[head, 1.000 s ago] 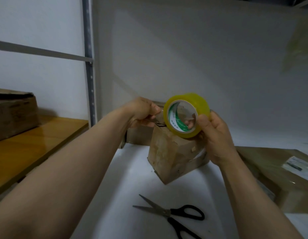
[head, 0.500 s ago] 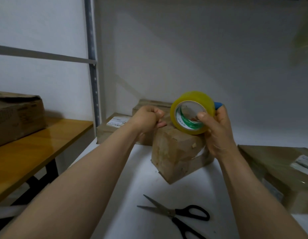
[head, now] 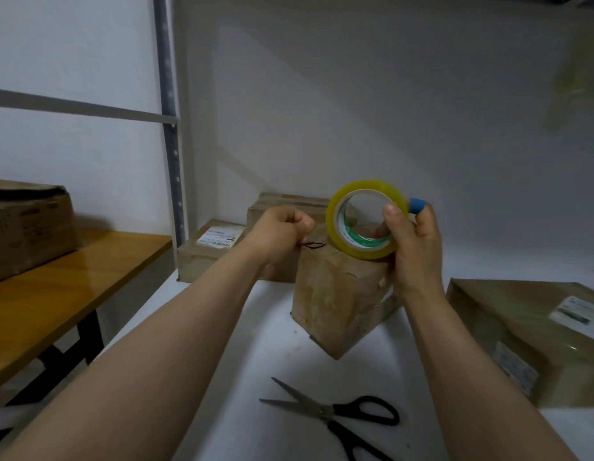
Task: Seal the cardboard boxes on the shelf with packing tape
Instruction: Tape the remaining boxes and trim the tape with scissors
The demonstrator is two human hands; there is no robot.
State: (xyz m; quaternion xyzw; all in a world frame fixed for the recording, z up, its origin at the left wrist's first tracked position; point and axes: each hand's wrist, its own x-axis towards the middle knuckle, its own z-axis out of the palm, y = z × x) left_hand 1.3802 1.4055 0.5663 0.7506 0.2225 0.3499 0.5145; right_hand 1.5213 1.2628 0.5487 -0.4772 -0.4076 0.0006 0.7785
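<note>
Here the right hand (head: 417,251) grips the tape roll (head: 333,222) upright over the small box (head: 335,301) on the shelf (head: 262,344), likely ready to unroll; the left hand (head: 279,234) is curled beside it, whether pinching the tape's end I cannot tell.

A storeroom or parcel-packing area: a perforated grey metal upright (head: 171,144) borders a white shelf (head: 242,377) carrying brown cardboard parcels (head: 498,314) with printed shipping labels (head: 217,239); another worn carton (head: 26,227) sits on a wooden table (head: 56,294) alongside.
</note>
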